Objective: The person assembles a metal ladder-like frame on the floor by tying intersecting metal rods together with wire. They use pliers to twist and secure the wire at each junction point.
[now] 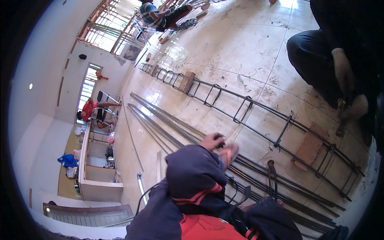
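My left hand [213, 141] is past my bent, dark-clothed knee, its fingers curled; a dark patch shows at them, too small to name. Close beside it is my foot [229, 153] with an orange sandal strap. Low in the view, my right hand [279, 203] is mostly hidden by a dark sleeve. From it rises a pair of rusty pincers [272, 176], jaws upward, over a bundle of long steel bars [256, 170]. Beyond the bars lies a long rebar cage [240, 114] of rods with square stirrups, propped on bricks [313, 145].
Across the cage at right, a co-worker's gloved hand [354, 109] is at a rusty tool [341, 116]. Another person [154, 18] sits at the far end; one in red [87, 110] is by a doorway. A counter [100, 186] stands at left. Wire scraps litter the tiles [256, 52].
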`<state>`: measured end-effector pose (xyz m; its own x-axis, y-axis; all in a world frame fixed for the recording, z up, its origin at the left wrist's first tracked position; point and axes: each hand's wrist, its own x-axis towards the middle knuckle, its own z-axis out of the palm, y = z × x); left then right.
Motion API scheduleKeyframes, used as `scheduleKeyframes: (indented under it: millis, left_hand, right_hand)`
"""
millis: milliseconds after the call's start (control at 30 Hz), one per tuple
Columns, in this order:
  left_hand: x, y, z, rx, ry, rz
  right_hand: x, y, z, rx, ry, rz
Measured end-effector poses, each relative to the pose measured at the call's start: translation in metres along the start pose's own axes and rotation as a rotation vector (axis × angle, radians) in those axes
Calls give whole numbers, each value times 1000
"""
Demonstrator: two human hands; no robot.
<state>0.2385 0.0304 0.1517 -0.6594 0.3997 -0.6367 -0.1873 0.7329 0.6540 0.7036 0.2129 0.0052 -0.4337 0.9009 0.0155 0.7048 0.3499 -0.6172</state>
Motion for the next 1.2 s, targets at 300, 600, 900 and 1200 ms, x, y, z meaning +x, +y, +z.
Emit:
scheduleKeyframes:
  millis: [300, 600, 900, 1200]
  left_hand:
    - [58, 1, 78, 141, -516, 40]
    - [94, 30, 97, 13, -576, 98]
    - [97, 175, 62, -372, -499, 408]
    - [-81, 344, 103, 254, -1028, 1484]
  right_hand:
    - [-2, -2, -48, -112, -143, 40]
    - [-20, -45, -141, -260, -432, 233]
    - [-16, -74, -237, -98, -293, 625]
    - [9, -199, -298, -416, -41, 740]
